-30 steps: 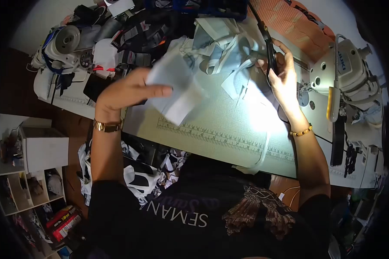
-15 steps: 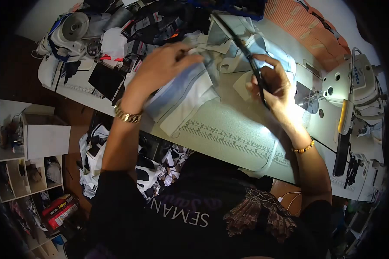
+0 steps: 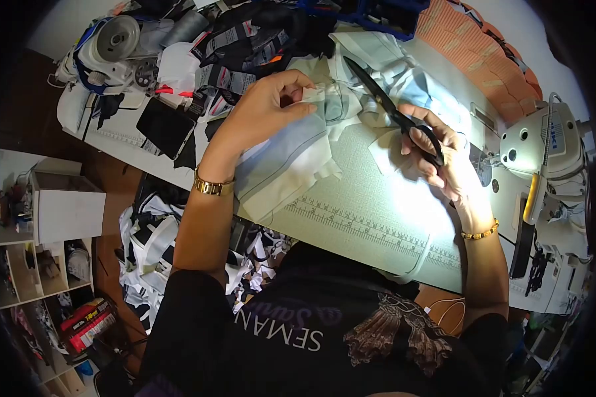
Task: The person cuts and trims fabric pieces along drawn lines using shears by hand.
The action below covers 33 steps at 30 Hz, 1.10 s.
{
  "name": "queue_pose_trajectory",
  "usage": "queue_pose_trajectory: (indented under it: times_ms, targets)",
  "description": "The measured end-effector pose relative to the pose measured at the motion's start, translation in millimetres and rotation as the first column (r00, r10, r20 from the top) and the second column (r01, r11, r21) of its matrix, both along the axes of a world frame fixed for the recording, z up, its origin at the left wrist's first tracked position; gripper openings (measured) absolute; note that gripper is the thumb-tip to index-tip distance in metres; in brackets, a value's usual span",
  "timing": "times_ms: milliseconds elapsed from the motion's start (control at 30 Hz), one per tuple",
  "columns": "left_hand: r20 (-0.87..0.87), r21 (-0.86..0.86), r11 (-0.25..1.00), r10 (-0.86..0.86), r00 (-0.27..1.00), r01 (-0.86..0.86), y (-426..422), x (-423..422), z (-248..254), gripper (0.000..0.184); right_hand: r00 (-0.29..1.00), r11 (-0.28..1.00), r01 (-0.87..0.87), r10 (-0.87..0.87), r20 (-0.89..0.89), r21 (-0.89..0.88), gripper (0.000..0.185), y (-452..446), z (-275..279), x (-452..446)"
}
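A pale, ruler-marked worktable (image 3: 354, 182) spans the scene, with a white sewing machine (image 3: 528, 144) at its right side. Light blue and white cloth pieces (image 3: 425, 92) lie heaped toward the far side; nearer, a blue-and-white fabric panel (image 3: 281, 161) drapes across the left of the surface, reaching the near edge. The left hand (image 3: 258, 112) is at the panel's upper end, thumb and forefinger parted; whether its hidden fingers pinch fabric cannot be told. The right hand (image 3: 453, 157) curls around the handles of black scissors (image 3: 389, 107), blades angled up and left. Good handling likely means smoothing the panel flat while keeping the scissor tips clear of fabric and fingers.
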<state>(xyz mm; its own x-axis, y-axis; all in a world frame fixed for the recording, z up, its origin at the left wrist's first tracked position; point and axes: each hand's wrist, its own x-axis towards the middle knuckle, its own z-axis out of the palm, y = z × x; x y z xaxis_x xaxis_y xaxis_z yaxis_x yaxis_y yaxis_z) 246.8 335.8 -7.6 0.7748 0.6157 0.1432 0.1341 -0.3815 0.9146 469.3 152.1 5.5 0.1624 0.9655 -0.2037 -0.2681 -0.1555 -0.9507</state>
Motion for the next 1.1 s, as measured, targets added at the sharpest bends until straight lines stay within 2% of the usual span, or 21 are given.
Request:
queue_pose_trajectory:
  times_ms: [67, 200, 233, 300, 367, 400, 467, 600, 633, 733, 767, 867, 967, 1067, 1100]
  targets:
    - [0.041, -0.047, 0.999, -0.024, 0.999, 0.026, -1.5, -0.5, 3.0, 0.019, 0.996, 1.0, -0.006, 0.005, 0.087, 0.007, 0.044, -0.1, 3.3, 0.1]
    - [0.114, -0.143, 0.985, -0.078, 0.99, 0.094, 0.8, -1.7, 3.9, 0.016, 0.996, 0.981, -0.049, 0.035, 0.078, 0.19, 0.058, -4.8, -6.4, 1.1]
    - [0.101, -0.139, 0.987, -0.07, 0.992, 0.084, 1.5, -3.6, 6.6, 0.018, 0.997, 0.982, -0.055, 0.044, 0.063, 0.179, 0.064, -6.8, -1.2, 0.3]
    - [0.074, -0.132, 0.989, -0.055, 0.996, 0.064, 1.2, -7.1, 13.8, 0.021, 0.995, 0.979, -0.098, 0.092, 0.04, 0.177, 0.063, -12.3, 4.2, 0.8]
    - [0.129, -0.134, 0.99, -0.021, 0.991, 0.038, 6.2, -6.9, 7.1, 0.02, 0.987, 0.977, -0.154, 0.159, -0.022, 0.145, 0.066, -19.9, 5.6, 2.4]
    - [0.155, -0.137, 0.99, -0.002, 0.988, 0.024, 7.1, -6.3, 7.0, 0.02, 0.968, 0.952, -0.213, 0.236, -0.086, 0.222, 0.07, -20.5, -0.9, 2.5]
    - [0.225, -0.181, 0.983, 0.04, 0.974, 0.001, 3.9, -4.7, 10.4, 0.018, 0.985, 0.986, -0.16, 0.162, -0.052, 0.043, 0.073, -32.1, 4.4, -0.7]
    - [0.285, -0.231, 0.972, 0.105, 0.953, -0.038, 4.8, -6.2, 12.9, 0.019, 0.958, 0.96, -0.271, 0.276, -0.072, 0.075, 0.071, -37.3, 2.6, 3.1]
    - [0.295, -0.23, 0.972, 0.115, 0.949, -0.047, 6.0, -6.7, 12.9, 0.019, 0.948, 0.96, -0.27, 0.278, -0.154, 0.072, 0.068, -38.1, 2.3, 5.2]
    - [0.332, -0.236, 0.97, 0.137, 0.933, -0.059, 9.8, -8.8, 12.5, 0.02, 0.933, 0.935, -0.349, 0.352, -0.076, 0.059, 0.066, -38.2, 3.8, 9.5]
    - [0.349, -0.243, 0.969, 0.138, 0.927, -0.053, 10.7, -9.5, 12.4, 0.02, 0.924, 0.946, -0.323, 0.322, -0.207, 0.03, 0.066, -38.5, 5.4, 7.8]
    - [0.367, -0.275, 0.961, 0.123, 0.922, -0.019, 9.9, -10.6, 14.2, 0.021, 0.894, 0.938, -0.339, 0.344, -0.286, 0.069, 0.067, -37.1, 2.9, 10.1]
    - [0.365, -0.337, 0.941, 0.092, 0.926, 0.04, 4.6, -10.6, 17.7, 0.023, 0.88, 0.954, -0.298, 0.285, -0.38, 0.024, 0.068, -35.4, 5.6, 4.0]
    - [0.363, -0.361, 0.927, 0.044, 0.931, 0.097, 2.5, -9.6, 16.9, 0.025, 0.912, 0.941, -0.337, 0.336, -0.233, 0.037, 0.071, -31.8, 2.6, 0.3]
    - [0.361, -0.36, 0.926, 0.028, 0.932, 0.112, 2.1, -9.3, 16.5, 0.025, 0.922, 0.946, -0.322, 0.323, -0.213, 0.043, 0.078, -31.7, 1.1, -1.6]
